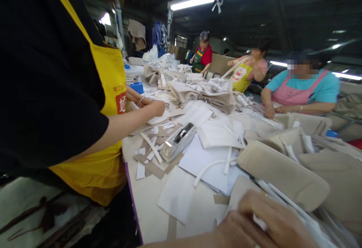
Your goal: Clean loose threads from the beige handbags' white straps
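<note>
Left hand (267, 221) blurred, cut by bottom edge; fingers' hold unclear.

Yellow apron (109, 70), beige padded panel (283, 176), white paper sheets (198, 157), silver tape dispenser (177, 143)

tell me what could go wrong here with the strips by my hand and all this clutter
1. The hand rests among loose white strips beside a beige pad; pulling one may shift the pad.
2. The tape dispenser lies among scraps near a co-worker's arm; its cutter might nick it.
3. A white sheet near the table edge could slide off.
</note>
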Motion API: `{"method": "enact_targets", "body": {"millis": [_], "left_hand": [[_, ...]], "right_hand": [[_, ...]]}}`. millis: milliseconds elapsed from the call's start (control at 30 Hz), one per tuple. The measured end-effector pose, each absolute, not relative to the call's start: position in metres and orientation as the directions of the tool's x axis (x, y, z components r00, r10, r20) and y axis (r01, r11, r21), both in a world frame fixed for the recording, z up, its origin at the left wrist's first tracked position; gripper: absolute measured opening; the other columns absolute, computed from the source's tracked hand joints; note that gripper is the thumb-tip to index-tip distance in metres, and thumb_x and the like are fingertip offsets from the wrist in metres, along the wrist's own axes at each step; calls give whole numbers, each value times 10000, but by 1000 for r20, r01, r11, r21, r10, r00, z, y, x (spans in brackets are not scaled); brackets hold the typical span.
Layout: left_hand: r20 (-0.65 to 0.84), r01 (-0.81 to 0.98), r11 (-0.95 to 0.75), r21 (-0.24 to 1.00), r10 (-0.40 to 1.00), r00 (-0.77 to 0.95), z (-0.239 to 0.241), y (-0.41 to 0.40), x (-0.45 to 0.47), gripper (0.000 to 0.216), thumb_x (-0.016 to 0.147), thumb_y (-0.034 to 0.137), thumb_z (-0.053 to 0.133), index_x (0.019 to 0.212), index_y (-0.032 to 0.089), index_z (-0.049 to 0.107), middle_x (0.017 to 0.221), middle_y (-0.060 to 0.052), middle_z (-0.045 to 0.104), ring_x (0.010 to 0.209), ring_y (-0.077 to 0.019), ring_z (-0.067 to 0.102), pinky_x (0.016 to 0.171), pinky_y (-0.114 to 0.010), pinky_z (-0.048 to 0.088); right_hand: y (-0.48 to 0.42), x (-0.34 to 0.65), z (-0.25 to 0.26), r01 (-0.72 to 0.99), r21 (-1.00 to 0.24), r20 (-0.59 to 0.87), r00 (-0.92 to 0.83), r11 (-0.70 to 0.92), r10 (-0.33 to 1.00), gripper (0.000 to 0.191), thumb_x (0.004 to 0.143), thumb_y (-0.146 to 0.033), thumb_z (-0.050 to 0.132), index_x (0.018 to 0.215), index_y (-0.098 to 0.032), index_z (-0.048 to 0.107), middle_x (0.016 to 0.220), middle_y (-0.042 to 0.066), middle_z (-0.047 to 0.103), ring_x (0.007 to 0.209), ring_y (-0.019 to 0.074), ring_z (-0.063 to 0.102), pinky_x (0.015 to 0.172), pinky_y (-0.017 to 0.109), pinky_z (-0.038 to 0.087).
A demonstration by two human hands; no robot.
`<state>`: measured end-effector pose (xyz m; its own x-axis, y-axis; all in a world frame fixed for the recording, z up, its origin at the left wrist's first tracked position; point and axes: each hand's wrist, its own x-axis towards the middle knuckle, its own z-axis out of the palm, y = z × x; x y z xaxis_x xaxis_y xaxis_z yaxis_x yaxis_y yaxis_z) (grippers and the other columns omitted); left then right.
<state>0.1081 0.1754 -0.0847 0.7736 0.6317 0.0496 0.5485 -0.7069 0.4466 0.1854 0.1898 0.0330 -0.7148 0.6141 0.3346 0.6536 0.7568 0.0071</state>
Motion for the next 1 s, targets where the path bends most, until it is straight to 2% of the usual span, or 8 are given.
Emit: {"method": "enact_targets", "body": {"millis": [67, 167, 267, 400, 600, 733, 833, 1000], "left_hand": [[-13, 553, -720, 420, 605, 796, -82, 176, 111, 286, 848, 411, 420, 973, 293, 649, 1040, -38, 646, 1070, -283, 502, 887, -484, 323], [-62, 518, -785, 340, 531, 845, -84, 177, 110, 306, 867, 402, 394, 1057, 307, 614, 1021, -56, 660, 1055, -310, 508, 902, -534, 276], [36, 482, -825, 295, 514, 857, -100, 177, 108, 309, 876, 362, 393, 1138, 326, 553, 1029, -53, 659, 1040, -305, 508, 906, -546, 246], [100, 480, -819, 313, 531, 841, -124, 179, 112, 363, 844, 265, 448, 1195, 344, 496, 1010, -47, 667, 971, -292, 535, 883, -560, 255], [118, 483, -820, 307, 537, 835, -121, 178, 114, 319, 819, 214, 472, 1104, 318, 570, 977, -52, 675, 932, -279, 546, 870, -531, 270], [179, 471, -839, 274, 525, 832, -114, 175, 108, 298, 856, 308, 446, 1134, 332, 549, 1024, -51, 660, 962, -281, 526, 870, -521, 275], [207, 460, -854, 242, 509, 835, -104, 173, 102, 288, 866, 370, 448, 1127, 330, 563, 1046, -41, 655, 1018, -289, 510, 858, -496, 311], [60, 486, -831, 272, 518, 853, -76, 172, 97, 333, 898, 409, 366, 1128, 306, 583, 1070, -81, 639, 1127, -305, 467, 890, -517, 321]], "right_hand": [[212, 181, 15, 757, 113, 238, -650, 644, 722, 193, 833, -262, 455, 664, -221, 539, 642, 11, 573, 590, 159, 537, 536, 265, 348], [235, 176, -18, 773, 265, 40, -606, 576, 795, 32, 739, -208, 587, 749, -193, 560, 759, 40, 609, 713, 218, 570, 599, 296, 366], [243, 172, -42, 752, 303, -29, -607, 586, 794, 129, 718, -141, 593, 841, -180, 584, 857, 59, 612, 794, 244, 571, 624, 308, 374], [240, 170, -45, 713, 338, -36, -642, 614, 766, 272, 773, 7, 421, 800, -178, 619, 857, 66, 614, 780, 211, 579, 611, 287, 363], [241, 176, -44, 803, 190, -99, -556, 564, 825, 294, 779, 14, 389, 784, -168, 619, 808, 58, 639, 703, 182, 611, 560, 261, 335], [246, 179, -50, 852, 82, -48, -514, 517, 856, 247, 841, -94, 375, 739, -171, 586, 762, 37, 638, 678, 149, 588, 582, 250, 332], [251, 180, -44, 895, -82, -40, -443, 439, 896, 132, 788, -172, 473, 680, -182, 549, 698, 11, 620, 662, 145, 557, 595, 248, 332], [252, 199, -3, 874, -287, -51, -424, 393, 904, 135, 745, -284, 522, 642, -197, 509, 664, -10, 601, 654, 152, 547, 611, 254, 379]]}}
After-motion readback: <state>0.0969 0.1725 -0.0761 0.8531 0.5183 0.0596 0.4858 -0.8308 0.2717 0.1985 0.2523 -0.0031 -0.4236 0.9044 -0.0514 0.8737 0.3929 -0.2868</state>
